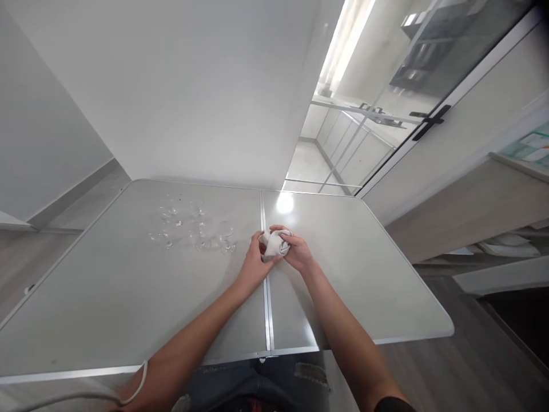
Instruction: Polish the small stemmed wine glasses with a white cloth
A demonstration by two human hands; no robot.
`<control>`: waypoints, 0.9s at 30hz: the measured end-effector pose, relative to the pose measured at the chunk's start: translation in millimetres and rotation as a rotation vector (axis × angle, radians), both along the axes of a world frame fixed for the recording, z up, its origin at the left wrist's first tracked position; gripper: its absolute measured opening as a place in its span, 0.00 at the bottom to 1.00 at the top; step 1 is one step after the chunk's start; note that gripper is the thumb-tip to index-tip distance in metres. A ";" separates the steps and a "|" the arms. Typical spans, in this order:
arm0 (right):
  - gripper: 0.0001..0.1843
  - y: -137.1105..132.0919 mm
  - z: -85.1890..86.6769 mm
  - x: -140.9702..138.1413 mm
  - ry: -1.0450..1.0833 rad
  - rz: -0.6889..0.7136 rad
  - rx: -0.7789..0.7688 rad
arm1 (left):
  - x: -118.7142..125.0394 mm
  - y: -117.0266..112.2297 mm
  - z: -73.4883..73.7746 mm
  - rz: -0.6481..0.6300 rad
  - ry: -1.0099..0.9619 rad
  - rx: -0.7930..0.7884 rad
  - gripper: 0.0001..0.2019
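Over the seam of the table, my two hands meet around a crumpled white cloth (275, 245). My left hand (256, 255) has its fingers curled round the left side of the bundle. On the other side, my right hand (297, 249) grips the cloth with fingers and thumb. Whether a glass is wrapped inside the cloth I cannot make out. To the left of my hands several clear stemmed glasses (201, 243) stand or lie in a group; their outlines are faint against the tabletop.
The pale folding table (128, 297) has a metal rim and a metal centre seam (266, 309). A white wall (206, 114) rises behind it. A glass-panelled door (364, 120) stands at the back right, with shelving (484, 212) beside it. A white cable (139, 386) crosses my left forearm.
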State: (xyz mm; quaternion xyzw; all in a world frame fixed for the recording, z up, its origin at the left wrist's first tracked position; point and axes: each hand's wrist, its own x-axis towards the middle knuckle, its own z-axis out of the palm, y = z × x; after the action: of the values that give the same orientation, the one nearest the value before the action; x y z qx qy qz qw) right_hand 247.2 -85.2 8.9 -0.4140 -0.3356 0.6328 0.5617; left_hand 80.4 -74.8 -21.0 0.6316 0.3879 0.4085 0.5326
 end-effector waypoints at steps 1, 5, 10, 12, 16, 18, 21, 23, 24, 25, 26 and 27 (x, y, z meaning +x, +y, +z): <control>0.23 0.3 -1.0 0.1 0.006 -0.002 0.012 | 4.1 7.6 -0.1 -0.013 -0.003 0.011 0.32; 0.27 -1.3 -11.3 4.9 0.011 -0.036 0.027 | 6.4 24.0 -8.7 -0.079 -0.100 0.029 0.16; 0.25 -0.7 -31.8 19.9 -0.046 0.022 -0.020 | 3.7 17.8 -16.0 -0.141 -0.394 -0.200 0.30; 0.22 -0.2 -37.8 26.8 -0.131 0.037 -0.003 | 2.2 17.5 -14.2 -0.103 -0.485 -0.255 0.24; 0.24 -1.2 -41.1 36.5 -0.275 0.018 0.094 | -1.9 23.1 -12.0 -0.046 -0.582 -0.333 0.17; 0.22 -1.7 -39.8 37.6 -0.227 -0.023 0.085 | -2.9 25.3 -12.0 -0.021 -0.582 -0.368 0.16; 0.17 -1.4 -36.7 36.7 -0.046 -0.149 0.005 | -3.5 25.6 -11.4 -0.082 -0.557 -0.449 0.19; 0.15 -0.5 -34.3 37.2 0.028 -0.232 -0.021 | -4.3 24.6 -11.5 -0.212 -0.520 -0.522 0.25; 0.15 -0.1 -33.4 38.4 0.045 -0.260 -0.023 | -4.9 24.0 -12.3 -0.289 -0.496 -0.569 0.29; 0.16 0.2 -32.9 40.1 0.052 -0.283 -0.021 | -5.5 23.7 -13.7 -0.363 -0.473 -0.618 0.30; 0.17 0.1 -33.0 42.4 0.049 -0.303 -0.017 | -5.9 23.6 -15.5 -0.419 -0.456 -0.663 0.29; 0.18 -0.3 -33.7 45.0 0.041 -0.318 -0.015 | -6.2 23.7 -17.7 -0.450 -0.455 -0.697 0.27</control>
State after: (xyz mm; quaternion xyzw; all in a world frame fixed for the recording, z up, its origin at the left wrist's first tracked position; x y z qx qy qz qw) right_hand 292.2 -85.4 -24.8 -0.4531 -0.2498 0.5464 0.6586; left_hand 74.1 -51.0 -38.7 0.3781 0.2286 0.2564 0.8597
